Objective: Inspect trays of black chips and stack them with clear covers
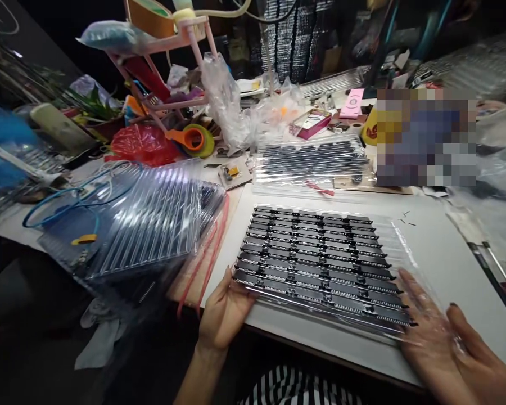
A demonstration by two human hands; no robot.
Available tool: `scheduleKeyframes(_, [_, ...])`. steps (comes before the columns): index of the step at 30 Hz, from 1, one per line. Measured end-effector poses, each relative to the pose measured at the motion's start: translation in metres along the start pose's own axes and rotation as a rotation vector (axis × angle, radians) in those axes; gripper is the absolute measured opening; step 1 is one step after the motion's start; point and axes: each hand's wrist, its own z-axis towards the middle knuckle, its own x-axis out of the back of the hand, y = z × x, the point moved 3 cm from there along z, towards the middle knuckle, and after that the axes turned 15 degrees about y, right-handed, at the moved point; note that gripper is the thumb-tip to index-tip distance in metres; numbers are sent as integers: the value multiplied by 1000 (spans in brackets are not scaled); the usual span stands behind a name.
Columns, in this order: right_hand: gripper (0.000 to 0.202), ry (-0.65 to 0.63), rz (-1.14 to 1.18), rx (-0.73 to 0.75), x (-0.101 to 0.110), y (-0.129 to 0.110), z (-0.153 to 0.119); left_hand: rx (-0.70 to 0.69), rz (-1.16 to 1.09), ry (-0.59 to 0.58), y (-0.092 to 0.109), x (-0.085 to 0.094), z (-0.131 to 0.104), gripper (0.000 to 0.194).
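A clear plastic tray [293, 306] lies tilted over the front of the white board. Rows of black, comb-toothed strips [316, 259] fill it. My left hand [227, 309] grips its left front corner, with the fingers beneath. At the right end, my right hand [442, 337] holds the tray's edge through loose clear film [405, 247]. Its fingers show through the film, and the thumb stands apart from them. Whether the film is a whole bag around the tray, I cannot tell.
Left of the board lie stacked plastic-wrapped trays [152, 219] and a blue cord [46, 194]. Another clear tray [312, 163] sits behind. A pink rack [181, 34], a red bag [143, 143] and an orange tape dispenser [191, 138] crowd the back. Brushes [487, 264] lie at right.
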Motion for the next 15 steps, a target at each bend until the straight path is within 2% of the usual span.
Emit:
scheduleKeyframes(3, [45, 40, -32, 20, -5, 2, -5, -22, 26, 26, 0, 0, -1, 44])
scheduleKeyframes(7, [46, 75, -40, 49, -6, 1, -6, -35, 177, 76, -1, 2, -3, 41])
scheduleKeyframes(15, [46, -22, -128, 74, 9, 1, 5, -56, 203, 112, 0, 0, -4, 37])
